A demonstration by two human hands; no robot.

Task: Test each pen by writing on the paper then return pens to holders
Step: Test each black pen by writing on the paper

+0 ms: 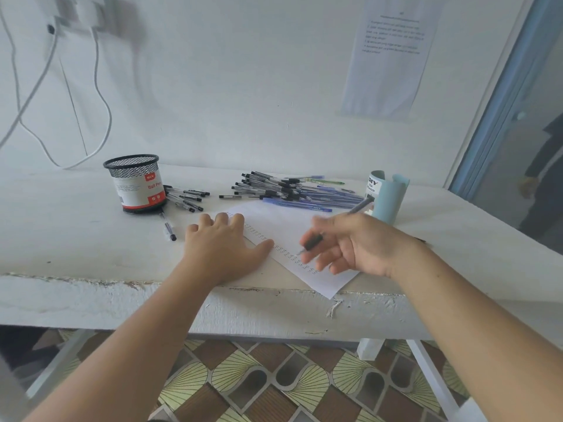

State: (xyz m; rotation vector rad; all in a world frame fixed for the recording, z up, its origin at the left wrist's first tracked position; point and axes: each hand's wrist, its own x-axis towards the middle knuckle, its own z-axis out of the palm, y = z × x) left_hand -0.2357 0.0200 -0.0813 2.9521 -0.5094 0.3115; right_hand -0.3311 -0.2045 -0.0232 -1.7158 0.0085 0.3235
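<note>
Your left hand (225,248) lies flat with fingers straight, pinning the paper (283,220) so it won't slide. Your right hand (359,248) pinches a pen (313,241), tip down on the sheet mid-worktop. The pen pile (292,190) sits farther back, within easy reach.

Black mesh holder (131,164) with red-and-white label (138,190), pale teal holder (391,202), brown-and-cream fan-patterned floor (274,388), white table (76,220)
</note>
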